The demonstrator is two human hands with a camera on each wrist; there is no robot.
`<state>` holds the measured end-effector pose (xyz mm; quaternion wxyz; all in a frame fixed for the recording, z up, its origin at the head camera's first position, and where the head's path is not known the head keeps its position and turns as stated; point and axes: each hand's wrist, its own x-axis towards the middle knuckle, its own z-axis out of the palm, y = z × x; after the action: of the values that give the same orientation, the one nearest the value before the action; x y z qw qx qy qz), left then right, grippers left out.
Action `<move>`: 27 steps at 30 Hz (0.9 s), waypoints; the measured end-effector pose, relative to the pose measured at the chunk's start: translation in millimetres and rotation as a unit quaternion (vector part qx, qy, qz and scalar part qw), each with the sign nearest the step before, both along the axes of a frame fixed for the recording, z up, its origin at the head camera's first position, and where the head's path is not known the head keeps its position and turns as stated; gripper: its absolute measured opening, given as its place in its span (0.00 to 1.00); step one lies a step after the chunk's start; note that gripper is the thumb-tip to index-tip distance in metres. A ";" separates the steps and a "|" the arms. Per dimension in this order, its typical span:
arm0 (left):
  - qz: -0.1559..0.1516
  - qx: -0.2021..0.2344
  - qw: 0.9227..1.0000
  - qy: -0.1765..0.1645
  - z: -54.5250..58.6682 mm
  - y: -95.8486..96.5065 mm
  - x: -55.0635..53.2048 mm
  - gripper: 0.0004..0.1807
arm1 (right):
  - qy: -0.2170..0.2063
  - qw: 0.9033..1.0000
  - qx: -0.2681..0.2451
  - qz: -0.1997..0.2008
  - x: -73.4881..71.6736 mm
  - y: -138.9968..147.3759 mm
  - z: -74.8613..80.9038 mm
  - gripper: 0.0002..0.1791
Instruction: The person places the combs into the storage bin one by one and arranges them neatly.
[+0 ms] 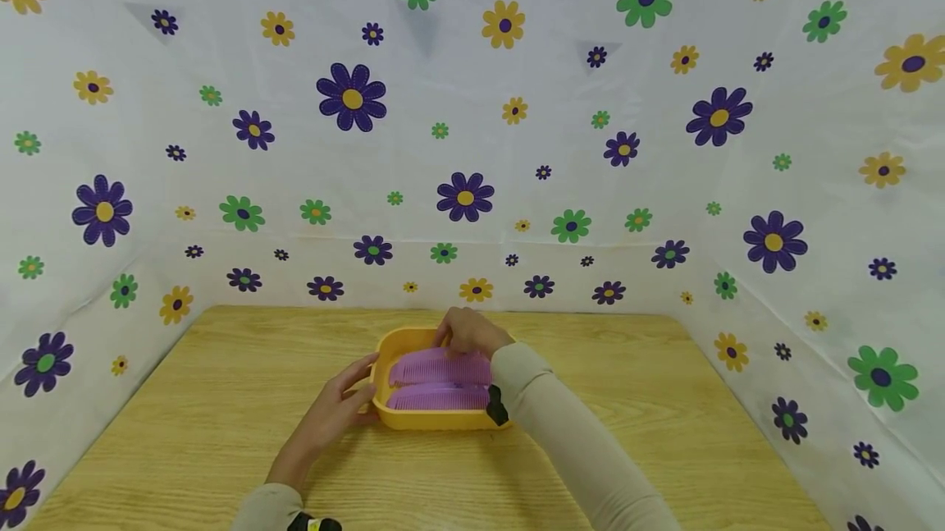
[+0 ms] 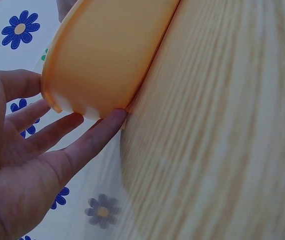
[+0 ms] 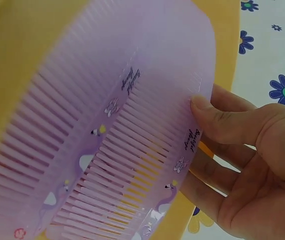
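Observation:
In the head view, two purple combs lie side by side in a shallow yellow tray (image 1: 443, 422). The right hand (image 1: 468, 330) reaches over the far side and pinches the spine of the far comb (image 1: 428, 368); the right wrist view shows the thumb (image 3: 225, 120) on its face. Beside it, the near comb (image 1: 435, 397) lies toward the tray's front wall. Printed lettering and small pictures run along both spines. At the tray's left end, the left hand (image 1: 335, 408) touches the outer wall with nearly straight, spread fingers (image 2: 57, 132). The right forearm covers the tray's right end.
The tray stands on a wood-grain table (image 1: 244, 383). White sheeting with printed flowers (image 1: 465, 197) rises behind the table and along both sides. A dark strap (image 1: 497, 406) shows at the right wrist, and another (image 1: 313, 523) at the left.

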<state>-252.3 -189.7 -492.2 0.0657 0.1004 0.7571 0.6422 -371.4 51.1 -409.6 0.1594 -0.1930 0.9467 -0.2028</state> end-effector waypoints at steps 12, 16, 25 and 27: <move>-0.003 0.001 1.000 0.001 3.5 -0.9 -0.9 0.31 | 0.014 1.000 -0.007 -0.003 6.1 3.9 0.5 0.13; 0.015 -0.012 1.000 0.000 3.3 -1.2 -0.5 0.31 | 0.046 0.999 -0.026 -0.001 11.4 6.2 4.0 0.12; 0.023 -0.093 0.995 0.036 9.8 -18.2 1.5 0.30 | 0.158 0.986 -0.020 -0.052 41.9 52.5 14.4 0.14; 0.032 -0.171 0.982 0.076 15.2 -31.8 1.5 0.30 | 0.189 0.980 0.007 -0.063 46.0 71.0 13.9 0.15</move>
<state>-250.7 -221.5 -476.9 0.0035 0.1121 0.8616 0.4951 -325.4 122.1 -395.7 -0.0344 -0.1673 0.9713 -0.1658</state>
